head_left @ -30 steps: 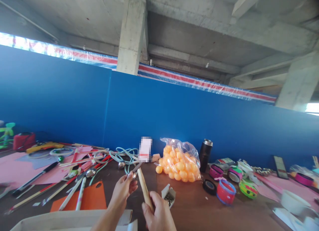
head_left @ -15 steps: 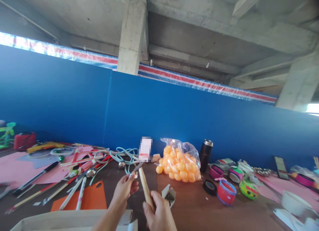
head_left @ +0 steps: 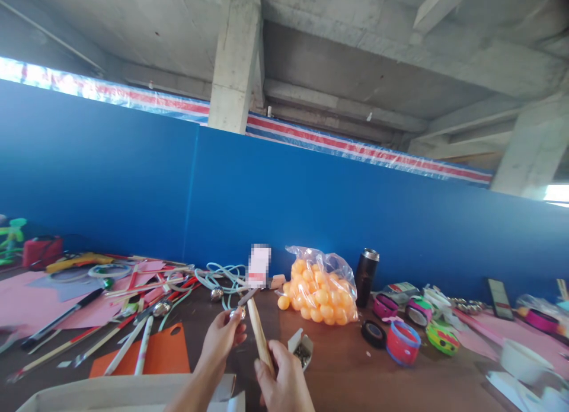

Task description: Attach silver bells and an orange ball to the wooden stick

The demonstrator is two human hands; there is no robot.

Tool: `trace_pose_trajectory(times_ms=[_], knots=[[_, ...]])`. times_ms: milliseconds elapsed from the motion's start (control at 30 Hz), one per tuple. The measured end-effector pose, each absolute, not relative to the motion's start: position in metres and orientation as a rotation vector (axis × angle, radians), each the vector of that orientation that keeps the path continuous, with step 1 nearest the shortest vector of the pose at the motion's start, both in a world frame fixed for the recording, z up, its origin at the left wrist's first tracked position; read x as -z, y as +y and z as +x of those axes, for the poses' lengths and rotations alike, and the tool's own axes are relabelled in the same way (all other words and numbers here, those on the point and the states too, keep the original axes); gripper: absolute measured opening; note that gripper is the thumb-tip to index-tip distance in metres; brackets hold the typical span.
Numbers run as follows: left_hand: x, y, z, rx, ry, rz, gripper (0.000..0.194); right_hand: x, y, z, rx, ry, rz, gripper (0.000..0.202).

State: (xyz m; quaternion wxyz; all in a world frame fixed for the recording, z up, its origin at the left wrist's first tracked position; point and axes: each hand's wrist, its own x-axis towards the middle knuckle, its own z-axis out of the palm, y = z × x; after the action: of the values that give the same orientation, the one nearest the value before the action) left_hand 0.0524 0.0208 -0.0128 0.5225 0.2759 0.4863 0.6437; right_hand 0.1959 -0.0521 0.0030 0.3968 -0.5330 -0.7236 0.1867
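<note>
Shiny ball and wooden stick held close together over the counter.
The left hand pinches the ball and, apparently, a thin strip; just right of that hand, the stick slants up from the right hand, closed around its lower part. This looks like lining them up; the next move seems to call for steady grips.

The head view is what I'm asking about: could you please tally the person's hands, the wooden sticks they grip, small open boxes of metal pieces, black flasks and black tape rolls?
Hands: 2 (left hand, right hand)
Wooden stick: 1
Small open box: 1
Black flask: 1
Black tape roll: 1
Total: 6
</note>
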Motion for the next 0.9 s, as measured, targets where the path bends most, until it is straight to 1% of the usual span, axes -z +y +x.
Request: trace_pose_trajectory(times_ms=[167, 300, 467, 800, 900], knots=[[0.012, 0.022, 0.051, -1.599, 1.212, 0.676, 0.027, 0.006, -0.046, 0.194, -0.501, -1.822, -1.346, 0.010], [0.013, 0.023, 0.049, -1.643, 1.199, 0.651, 0.032, 0.012, -0.041, 0.194, -0.537, -1.818, -1.341, 0.007], [0.014, 0.024, 0.048, -1.671, 1.204, 0.651, 0.039, 0.008, -0.042, 0.194, -0.593, -1.816, -1.356, 0.010], [0.015, 0.023, 0.047, -1.649, 1.255, 0.801, 0.040, -0.008, -0.057, 0.192, -0.654, -1.873, -1.391, 0.019], [0.011, 0.019, 0.050, -1.643, 1.289, 0.885, 0.040, -0.009, -0.057, 0.192, -0.666, -1.875, -1.403, 0.018]])
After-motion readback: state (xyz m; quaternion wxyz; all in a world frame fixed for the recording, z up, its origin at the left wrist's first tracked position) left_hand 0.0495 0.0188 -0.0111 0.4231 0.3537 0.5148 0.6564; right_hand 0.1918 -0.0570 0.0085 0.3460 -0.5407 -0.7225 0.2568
